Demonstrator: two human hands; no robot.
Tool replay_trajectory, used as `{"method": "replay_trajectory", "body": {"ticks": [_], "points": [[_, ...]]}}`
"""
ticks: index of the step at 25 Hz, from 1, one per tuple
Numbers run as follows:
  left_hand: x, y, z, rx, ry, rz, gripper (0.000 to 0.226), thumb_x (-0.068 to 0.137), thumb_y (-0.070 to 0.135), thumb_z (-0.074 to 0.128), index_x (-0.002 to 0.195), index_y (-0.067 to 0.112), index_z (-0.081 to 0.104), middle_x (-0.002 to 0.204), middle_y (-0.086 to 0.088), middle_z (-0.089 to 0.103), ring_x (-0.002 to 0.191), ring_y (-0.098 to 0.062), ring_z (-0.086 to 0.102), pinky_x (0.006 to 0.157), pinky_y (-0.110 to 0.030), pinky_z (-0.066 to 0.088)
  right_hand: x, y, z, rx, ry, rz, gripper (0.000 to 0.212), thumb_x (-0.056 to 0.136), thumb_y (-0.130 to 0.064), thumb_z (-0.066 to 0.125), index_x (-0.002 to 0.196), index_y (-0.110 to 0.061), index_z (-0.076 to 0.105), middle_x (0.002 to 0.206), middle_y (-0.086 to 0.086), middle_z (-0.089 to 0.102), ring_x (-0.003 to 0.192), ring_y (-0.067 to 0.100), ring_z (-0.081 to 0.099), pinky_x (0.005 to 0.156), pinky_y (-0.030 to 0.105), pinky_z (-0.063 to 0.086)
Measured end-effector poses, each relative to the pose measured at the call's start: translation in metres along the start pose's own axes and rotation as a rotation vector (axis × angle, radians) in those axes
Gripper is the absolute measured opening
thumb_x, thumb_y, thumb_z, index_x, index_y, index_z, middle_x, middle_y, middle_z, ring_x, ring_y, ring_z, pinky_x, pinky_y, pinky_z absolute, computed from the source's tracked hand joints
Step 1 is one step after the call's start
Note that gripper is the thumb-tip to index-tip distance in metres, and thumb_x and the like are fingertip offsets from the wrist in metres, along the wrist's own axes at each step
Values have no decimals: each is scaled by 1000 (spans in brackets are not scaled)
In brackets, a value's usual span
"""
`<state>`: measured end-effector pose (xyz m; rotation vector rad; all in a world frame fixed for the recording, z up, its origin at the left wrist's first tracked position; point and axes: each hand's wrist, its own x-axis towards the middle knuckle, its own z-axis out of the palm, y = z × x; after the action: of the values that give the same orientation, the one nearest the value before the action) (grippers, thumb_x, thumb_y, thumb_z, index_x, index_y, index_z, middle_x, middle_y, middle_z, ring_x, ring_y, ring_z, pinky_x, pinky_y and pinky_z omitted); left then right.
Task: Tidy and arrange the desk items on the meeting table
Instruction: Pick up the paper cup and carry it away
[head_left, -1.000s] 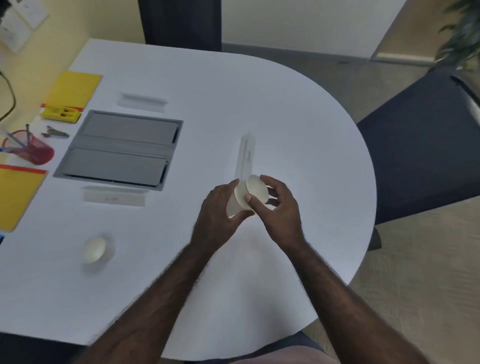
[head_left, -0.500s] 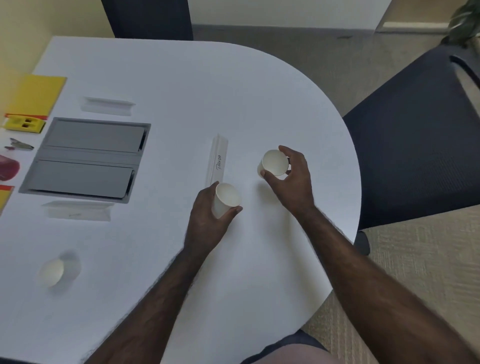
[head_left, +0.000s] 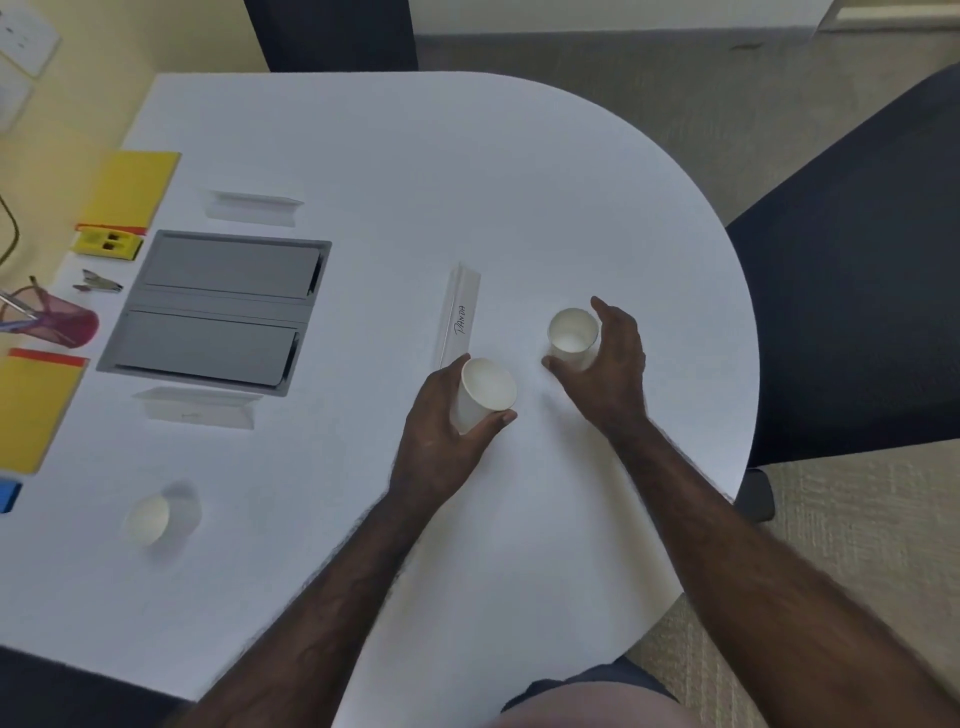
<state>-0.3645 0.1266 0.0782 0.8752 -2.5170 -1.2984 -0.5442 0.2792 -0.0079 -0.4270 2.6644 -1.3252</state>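
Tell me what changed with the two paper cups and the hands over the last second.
The stacked cups were pulled apart. The right hand carried its cup rightward, beside the name card, standing it upright, fingers loosening. The left hand keeps its grip on the other cup, tilted. The third cup and grey panel look unmoved.

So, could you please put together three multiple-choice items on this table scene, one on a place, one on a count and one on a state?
1. Where is the name card reading PANDA?
A. Just beyond the left hand
B. On the chair
C. Beside the red pen holder

2. How many white paper cups are in view?
A. One
B. Three
C. Five

3. What state is the cup at the right hand in?
A. Crushed flat
B. Upright, mouth up
C. Upside down

Answers:
1 A: the name card lies past the left hand.
2 B: left-hand cup, right-hand cup, third cup.
3 B: its open mouth faces up beside the right hand.
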Motion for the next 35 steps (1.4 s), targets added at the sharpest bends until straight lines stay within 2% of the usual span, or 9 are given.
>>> {"method": "replay_trajectory", "body": {"ticks": [2, 6, 11, 16, 20, 24, 26, 31, 35], "points": [[-8, 5, 0, -25, 10, 7, 82, 81, 52, 86, 150, 29, 49, 145, 19, 54, 134, 0, 48, 111, -24, 42, -18, -9, -11, -14, 24, -31, 99, 74, -42, 93, 156, -24, 42, 156, -2, 48, 144, 24, 47, 112, 43, 35], [-33, 20, 1, -88, 15, 53, 78, 80, 57, 85, 146, 34, 50, 144, 23, 56, 134, 4, 50, 110, -23, 45, -69, -29, -46, -3, 14, -135, 90, 75, -39, 94, 150, -18, 51, 152, 0, 54, 141, 23, 52, 115, 51, 43], [-81, 44, 4, -205, -43, 164, 65, 82, 54, 84, 137, 46, 51, 136, 28, 61, 130, 2, 57, 102, -21, 47, -150, -48, -95, 193, -120, -94, 82, 77, -44, 93, 146, -40, 50, 136, -21, 61, 124, 0, 59, 99, 25, 50], [-147, 60, 22, -278, -121, 264, 64, 78, 50, 87, 133, 48, 54, 134, 25, 57, 128, -1, 56, 101, -27, 53, -225, -48, -136, 253, -141, -79, 70, 75, -54, 90, 135, -49, 55, 132, -29, 63, 123, -3, 60, 94, 22, 50], [-201, 81, 45, -291, -161, 347, 66, 74, 54, 86, 132, 42, 55, 130, 19, 49, 124, -2, 55, 94, -24, 54, -283, -31, -169, 319, -27, -43, 65, 74, -53, 89, 131, -50, 58, 128, -28, 67, 120, 0, 64, 91, 25, 52], [-245, 102, 77, -345, -296, 388, 64, 80, 37, 90, 133, 39, 55, 132, 16, 50, 123, 3, 53, 94, -21, 52, -332, -2, -204, 353, 67, 13, 68, 75, -48, 89, 136, -45, 59, 127, -15, 72, 118, 11, 69, 97, 45, 59], [-261, 111, 94, -360, -365, 412, 65, 82, 33, 90, 136, 36, 54, 135, 16, 51, 124, 6, 52, 94, -19, 50, -350, 13, -222, 339, 118, 26, 67, 77, -43, 89, 137, -44, 59, 126, -14, 74, 117, 11, 70, 99, 49, 59], [-298, 145, 144, -350, -550, 506, 74, 83, 42, 87, 145, 32, 50, 138, 19, 50, 129, 5, 52, 100, -17, 52, -394, 55, -274, 321, 272, 124, 66, 78, -46, 89, 136, -50, 58, 128, -21, 72, 118, 4, 69, 90, 29, 53], [-308, 175, 196, -276, -624, 576, 84, 84, 45, 86, 154, 25, 43, 138, 17, 49, 132, -2, 52, 105, -20, 49, -413, 96, -320, 325, 449, 201, 74, 72, -67, 88, 136, -44, 60, 126, -26, 70, 115, -1, 67, 85, 23, 53]]}}
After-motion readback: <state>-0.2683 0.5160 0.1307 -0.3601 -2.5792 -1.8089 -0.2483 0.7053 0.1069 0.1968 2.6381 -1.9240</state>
